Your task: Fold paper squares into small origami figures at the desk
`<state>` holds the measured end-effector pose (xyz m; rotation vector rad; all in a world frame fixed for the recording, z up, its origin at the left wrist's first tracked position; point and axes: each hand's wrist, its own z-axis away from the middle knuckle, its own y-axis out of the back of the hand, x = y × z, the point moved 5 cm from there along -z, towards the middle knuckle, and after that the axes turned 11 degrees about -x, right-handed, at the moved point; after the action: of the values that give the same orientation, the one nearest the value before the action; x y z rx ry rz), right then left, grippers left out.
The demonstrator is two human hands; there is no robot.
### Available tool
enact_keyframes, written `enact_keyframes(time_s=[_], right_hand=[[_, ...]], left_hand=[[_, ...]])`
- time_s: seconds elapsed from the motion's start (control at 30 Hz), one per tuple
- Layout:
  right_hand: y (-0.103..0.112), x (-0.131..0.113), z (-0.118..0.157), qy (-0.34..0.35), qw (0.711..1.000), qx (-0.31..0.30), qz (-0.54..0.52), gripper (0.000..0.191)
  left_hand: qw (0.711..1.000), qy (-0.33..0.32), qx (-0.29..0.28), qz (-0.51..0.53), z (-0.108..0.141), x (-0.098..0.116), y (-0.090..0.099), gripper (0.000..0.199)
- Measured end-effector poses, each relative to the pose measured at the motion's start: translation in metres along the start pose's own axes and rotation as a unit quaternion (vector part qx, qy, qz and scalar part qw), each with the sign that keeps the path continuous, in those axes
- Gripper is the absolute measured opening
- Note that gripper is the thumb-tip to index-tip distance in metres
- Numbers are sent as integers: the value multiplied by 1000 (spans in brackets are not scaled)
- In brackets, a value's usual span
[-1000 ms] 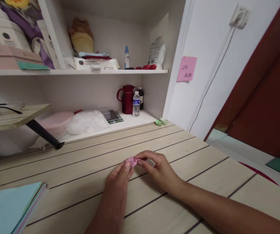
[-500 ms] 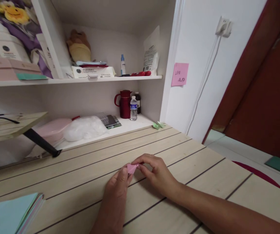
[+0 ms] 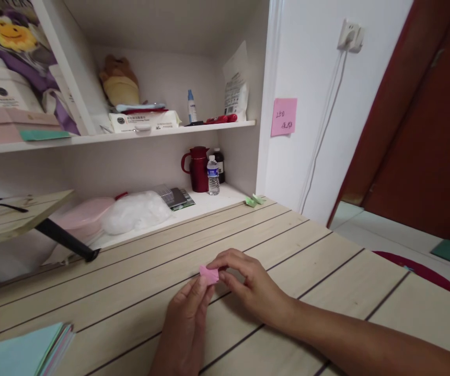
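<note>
A small piece of pink folded paper (image 3: 209, 274) is held just above the striped wooden tabletop, between my two hands. My left hand (image 3: 187, 308) pinches its lower left part between thumb and fingers. From the right, my right hand (image 3: 250, 282) has its thumb and index finger closed on the paper's right edge. The fingertips partly cover the paper, so its exact folds are hard to make out. At the table's back edge lie small light-green folded papers (image 3: 254, 200).
A stack of coloured paper (image 3: 21, 350) lies at the front left. Behind the table, a shelf unit (image 3: 225, 126) holds a red jug (image 3: 199, 169), a water bottle (image 3: 212, 176) and a white plastic bag (image 3: 136, 213). A small raised stand (image 3: 24, 214) is at left.
The pink paper has turned in my fingers and shows a wider, less pointed face. Both hands stay in nearly the same place, with slightly shifted fingers. The camera view has shifted a little.
</note>
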<state>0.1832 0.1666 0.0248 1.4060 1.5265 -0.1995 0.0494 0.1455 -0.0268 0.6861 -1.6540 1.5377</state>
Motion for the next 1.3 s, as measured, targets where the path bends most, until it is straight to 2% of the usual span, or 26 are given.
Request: enact_keyframes(time_s=[0.13, 0.23, 0.43, 0.63, 0.83, 1.0, 1.17, 1.3], right_hand=[[3, -1, 1, 0, 1000, 23, -14, 37], [1, -2, 1, 12, 999, 10, -39, 47], [-3, -6, 1, 21, 999, -20, -32, 57], [-6, 3, 1, -12, 993, -7, -118, 51], [-7, 4, 0, -30, 989, -9, -145, 38], [-5, 3, 0, -62, 987, -4, -148, 31], [-9, 13, 0, -81, 973, 2, -218, 29], [-7, 7, 1, -65, 987, -21, -147, 33]], left_hand=[[999, 0, 23, 29, -1, -1, 8, 17], [997, 16, 49, 57, -1, -3, 12, 15], [997, 21, 20, 70, 0, 1, 6, 17], [998, 22, -39, 52, 0, 1, 0, 20], [998, 27, -38, 44, -2, -2, 2, 15], [998, 22, -40, 52, 1, 0, -1, 21], [998, 16, -40, 52, -1, 1, -1, 18], [998, 18, -36, 47, -1, 0, 0, 21]])
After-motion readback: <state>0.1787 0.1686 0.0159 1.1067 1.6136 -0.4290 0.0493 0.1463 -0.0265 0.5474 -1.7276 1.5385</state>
